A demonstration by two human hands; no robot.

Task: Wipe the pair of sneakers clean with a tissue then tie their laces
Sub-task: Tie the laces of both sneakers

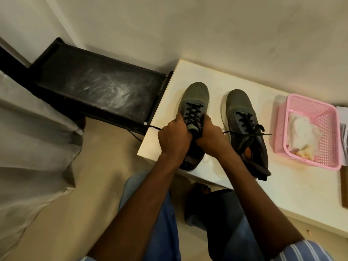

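Head view: both hands' fingers (pixel 178 119) grip left sneaker (pixel 195 98); pink basket (pixel 290 147) beside right sneaker (pixel 239 104).

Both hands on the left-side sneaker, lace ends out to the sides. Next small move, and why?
Probably cross the two lace ends over the tongue to start the knot. The left hand and right hand each grip the near sneaker at the top of its lacing, and its lace ends trail outward, not yet crossed. The other sneaker also looks untied.
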